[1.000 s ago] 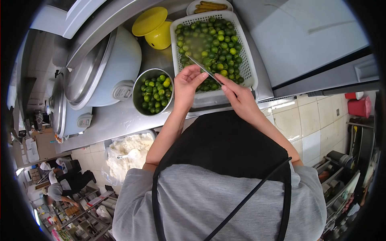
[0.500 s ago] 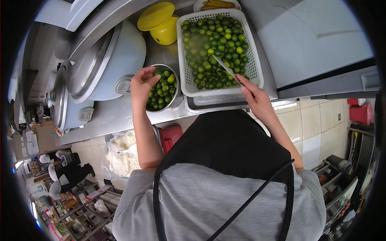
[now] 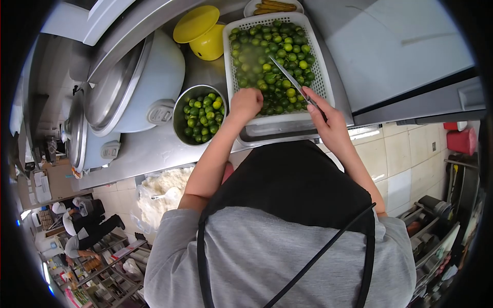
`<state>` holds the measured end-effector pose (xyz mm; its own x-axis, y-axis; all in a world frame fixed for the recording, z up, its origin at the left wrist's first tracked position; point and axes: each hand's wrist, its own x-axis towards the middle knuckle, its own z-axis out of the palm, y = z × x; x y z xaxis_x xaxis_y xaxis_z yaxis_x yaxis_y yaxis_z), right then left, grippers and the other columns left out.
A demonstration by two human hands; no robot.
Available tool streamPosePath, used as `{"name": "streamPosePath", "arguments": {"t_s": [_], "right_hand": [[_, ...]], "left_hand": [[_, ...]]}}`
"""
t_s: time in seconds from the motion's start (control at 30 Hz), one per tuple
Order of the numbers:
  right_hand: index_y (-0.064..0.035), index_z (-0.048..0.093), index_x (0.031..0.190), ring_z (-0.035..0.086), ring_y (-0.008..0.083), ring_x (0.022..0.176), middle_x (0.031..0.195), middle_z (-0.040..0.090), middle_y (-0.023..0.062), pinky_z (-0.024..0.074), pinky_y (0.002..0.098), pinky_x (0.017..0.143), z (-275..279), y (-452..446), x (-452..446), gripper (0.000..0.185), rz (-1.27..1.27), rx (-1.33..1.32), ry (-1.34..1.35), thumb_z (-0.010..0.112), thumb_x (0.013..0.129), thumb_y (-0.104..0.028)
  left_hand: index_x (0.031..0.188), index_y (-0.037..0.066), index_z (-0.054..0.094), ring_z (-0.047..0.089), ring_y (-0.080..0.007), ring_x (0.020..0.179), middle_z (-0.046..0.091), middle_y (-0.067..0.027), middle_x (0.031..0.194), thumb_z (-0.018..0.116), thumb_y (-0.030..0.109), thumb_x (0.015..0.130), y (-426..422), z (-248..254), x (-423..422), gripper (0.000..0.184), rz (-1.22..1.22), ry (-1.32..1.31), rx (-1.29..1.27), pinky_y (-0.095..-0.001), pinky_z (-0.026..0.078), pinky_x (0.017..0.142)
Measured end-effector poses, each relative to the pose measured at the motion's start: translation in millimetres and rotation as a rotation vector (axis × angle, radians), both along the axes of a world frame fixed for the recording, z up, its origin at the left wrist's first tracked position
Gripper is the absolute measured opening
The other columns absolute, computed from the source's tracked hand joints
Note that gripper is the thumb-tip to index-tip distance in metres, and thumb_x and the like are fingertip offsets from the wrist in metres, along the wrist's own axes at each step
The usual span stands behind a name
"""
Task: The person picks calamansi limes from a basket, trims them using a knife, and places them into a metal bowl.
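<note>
My right hand grips a knife by its dark handle, the blade slanting over a white perforated basket. Small green limes, a few yellowish, fill the basket. At the basket's front left corner is my left hand, its fingers curled in by the limes. Whatever it may hold is hidden by the hand. To its left a round steel pot contains more of the small limes.
Large rice cookers line the counter on the left. Behind stand a yellow container and a plate of long brown sticks. A metal tray lies under the basket. A bag of white stuff sits below; people stand far left.
My left hand has moved right, from above the steel pot to the basket's front corner. My right hand keeps the knife in nearly the same place.
</note>
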<state>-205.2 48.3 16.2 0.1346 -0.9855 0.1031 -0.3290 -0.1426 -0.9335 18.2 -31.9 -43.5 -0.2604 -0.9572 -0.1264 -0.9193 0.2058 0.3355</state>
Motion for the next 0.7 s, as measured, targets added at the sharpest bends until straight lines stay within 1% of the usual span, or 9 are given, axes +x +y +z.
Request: {"name": "streamPosePath", "arguments": {"t_s": [0.03, 0.1, 0.13, 0.2, 0.33, 0.4, 0.53, 0.63, 0.7], "right_hand": [[-0.0107, 0.049, 0.125, 0.061, 0.0255, 0.097, 0.114, 0.059, 0.0131, 0.0452, 0.0297, 0.082, -2, 0, 0, 0.034, -0.005, -0.027, -0.010, 0.049, 0.092, -0.018], [-0.0107, 0.049, 0.125, 0.061, 0.0241, 0.095, 0.115, 0.059, 0.0128, 0.0451, 0.0290, 0.082, -7, 1, -1, 0.034, -0.017, -0.056, -0.018, 0.049, 0.092, -0.018], [-0.0107, 0.049, 0.125, 0.061, 0.0239, 0.095, 0.115, 0.059, 0.0123, 0.0450, 0.0287, 0.082, -9, 1, -1, 0.034, -0.013, -0.057, -0.012, 0.049, 0.091, -0.017], [-0.0108, 0.049, 0.125, 0.061, 0.0236, 0.095, 0.115, 0.059, 0.0119, 0.0449, 0.0284, 0.082, -11, 2, 1, 0.034, -0.004, -0.061, -0.005, 0.049, 0.091, -0.017], [-0.0111, 0.049, 0.125, 0.060, 0.0211, 0.080, 0.113, 0.060, 0.0117, 0.0456, 0.0273, 0.075, -12, 2, 4, 0.034, 0.007, -0.009, -0.011, 0.049, 0.091, -0.017], [-0.0112, 0.049, 0.125, 0.059, 0.0202, 0.074, 0.112, 0.061, 0.0116, 0.0456, 0.0270, 0.072, -12, 2, 5, 0.034, 0.005, 0.011, -0.004, 0.049, 0.091, -0.017], [-0.0118, 0.049, 0.125, 0.052, 0.0186, 0.061, 0.100, 0.064, 0.0111, 0.0442, 0.0275, 0.064, -14, 2, 7, 0.035, 0.012, 0.029, 0.032, 0.049, 0.091, -0.018], [-0.0117, 0.049, 0.125, 0.050, 0.0178, 0.059, 0.094, 0.065, 0.0104, 0.0437, 0.0275, 0.062, -8, 4, 7, 0.034, -0.004, 0.023, -0.001, 0.049, 0.092, -0.019], [-0.0114, 0.049, 0.125, 0.050, 0.0170, 0.059, 0.092, 0.064, 0.0098, 0.0435, 0.0273, 0.062, 0, 6, 3, 0.034, -0.028, 0.027, -0.054, 0.048, 0.092, -0.019]], "left_hand": [[0.078, 0.006, 0.067, 0.065, -0.0271, 0.078, 0.066, -0.0132, 0.081, 0.066, 0.010, 0.068, -1, -1, 5, 0.011, -0.007, -0.001, 0.001, -0.0359, 0.051, 0.072], [0.082, 0.007, 0.068, 0.064, -0.0273, 0.080, 0.066, -0.0127, 0.082, 0.069, 0.015, 0.068, -3, -3, 11, 0.016, 0.097, 0.384, 0.138, -0.0370, 0.050, 0.073], [0.082, 0.007, 0.068, 0.064, -0.0273, 0.080, 0.066, -0.0127, 0.082, 0.069, 0.015, 0.068, -2, -6, 10, 0.016, 0.094, 0.384, 0.139, -0.0370, 0.050, 0.073], [0.087, 0.007, 0.068, 0.063, -0.0292, 0.080, 0.066, -0.0138, 0.084, 0.071, 0.019, 0.068, 3, -9, 4, 0.024, -0.018, 0.240, 0.095, -0.0385, 0.050, 0.074], [0.090, 0.007, 0.068, 0.063, -0.0300, 0.080, 0.066, -0.0135, 0.083, 0.071, 0.019, 0.068, 10, -5, -20, 0.025, 0.032, 0.171, 0.042, -0.0388, 0.050, 0.074], [0.090, 0.008, 0.068, 0.063, -0.0311, 0.079, 0.065, -0.0141, 0.084, 0.070, 0.019, 0.069, 8, -4, -28, 0.023, 0.029, -0.028, 0.023, -0.0398, 0.050, 0.074], [0.091, 0.006, 0.067, 0.062, -0.0335, 0.081, 0.064, -0.0174, 0.086, 0.068, 0.019, 0.070, -3, -5, -37, 0.025, -0.008, -0.227, 0.117, -0.0407, 0.050, 0.073], [0.093, 0.001, 0.065, 0.063, -0.0275, 0.081, 0.064, -0.0170, 0.087, 0.069, 0.015, 0.072, -4, 6, -30, 0.026, -0.005, -0.075, 0.130, -0.0359, 0.052, 0.069], [0.098, -0.003, 0.063, 0.062, -0.0197, 0.083, 0.063, -0.0123, 0.090, 0.069, 0.010, 0.074, -3, 7, -7, 0.027, 0.113, 0.895, 0.265, -0.0300, 0.052, 0.070]]}}
